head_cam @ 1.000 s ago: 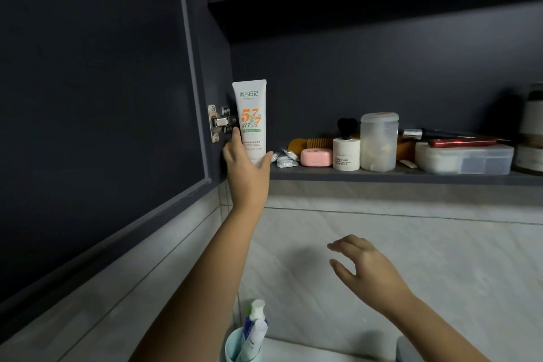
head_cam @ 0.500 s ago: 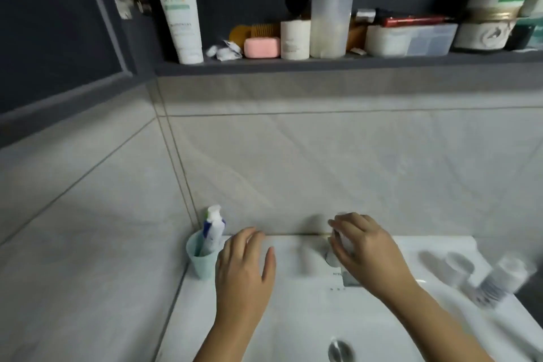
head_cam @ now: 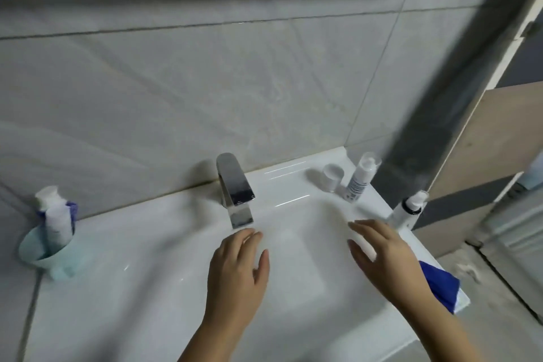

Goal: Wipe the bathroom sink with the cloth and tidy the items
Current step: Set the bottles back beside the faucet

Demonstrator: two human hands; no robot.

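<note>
A white sink (head_cam: 147,288) fills the lower half of the view, with a chrome tap (head_cam: 235,189) at its back. My left hand (head_cam: 236,270) hovers over the basin just in front of the tap, fingers apart, holding nothing. My right hand (head_cam: 385,256) is spread over the basin's right side, also holding nothing. A blue cloth (head_cam: 440,283) lies on the sink's right rim, partly hidden behind my right wrist. On the back right rim stand a small clear cup (head_cam: 332,178), a white bottle (head_cam: 360,181) and a second white bottle (head_cam: 407,210).
A pale green cup (head_cam: 44,253) with toothpaste tubes stands on the sink's left corner by the tiled wall (head_cam: 205,82). A dark cabinet edge (head_cam: 458,82) runs down the upper right. The floor (head_cam: 499,303) shows beyond the sink's right edge.
My view has dropped from the shelf to the sink. My left hand let go of the white tube on the shelf and came down; both hands now hover over the basin.
</note>
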